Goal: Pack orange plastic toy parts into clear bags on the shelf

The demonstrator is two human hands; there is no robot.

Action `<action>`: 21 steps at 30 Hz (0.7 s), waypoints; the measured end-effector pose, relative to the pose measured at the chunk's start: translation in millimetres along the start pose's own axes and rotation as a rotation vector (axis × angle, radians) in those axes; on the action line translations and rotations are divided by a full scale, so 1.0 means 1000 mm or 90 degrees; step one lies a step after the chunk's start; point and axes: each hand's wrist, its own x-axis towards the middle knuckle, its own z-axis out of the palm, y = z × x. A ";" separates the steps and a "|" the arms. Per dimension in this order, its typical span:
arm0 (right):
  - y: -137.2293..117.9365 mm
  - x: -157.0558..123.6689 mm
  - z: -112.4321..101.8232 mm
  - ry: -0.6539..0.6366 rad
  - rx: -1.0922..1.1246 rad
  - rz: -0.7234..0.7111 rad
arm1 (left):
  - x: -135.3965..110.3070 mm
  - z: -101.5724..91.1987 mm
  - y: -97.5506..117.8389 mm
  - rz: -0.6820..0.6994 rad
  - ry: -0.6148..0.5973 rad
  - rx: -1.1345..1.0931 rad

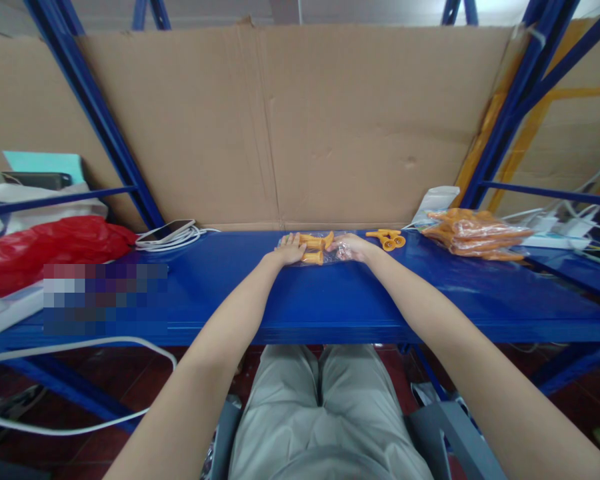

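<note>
A clear plastic bag [337, 252] with several orange plastic parts [314, 257] in it lies on the blue shelf top in front of me. My left hand [291, 249] rests flat over the bag's left part, its fingers stretched out across the parts. At the bag's right end, my right hand [354, 247] has its fingers bent around the crumpled film. Just right of that hand lie loose orange parts [391, 241] with round, cup-like ends.
A stack of bagged orange parts [473, 233] sits at the right, by a white power strip [555, 241]. To the left are a phone [167, 230], a coiled white cable [180, 239] and a red plastic bag [55, 247]. Cardboard [340, 127] stands behind; blue posts [100, 120] flank it.
</note>
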 end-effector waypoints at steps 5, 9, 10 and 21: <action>0.004 0.008 -0.001 -0.002 -0.019 -0.009 | -0.006 -0.004 0.001 -0.009 -0.007 -0.017; 0.005 0.008 -0.001 0.001 -0.020 -0.005 | -0.010 -0.007 0.003 -0.010 0.003 -0.029; 0.005 0.008 -0.001 -0.002 -0.018 -0.008 | -0.012 -0.008 0.003 -0.014 0.003 -0.030; 0.000 0.009 -0.013 0.035 -0.118 -0.023 | -0.010 -0.007 0.001 -0.038 0.002 -0.032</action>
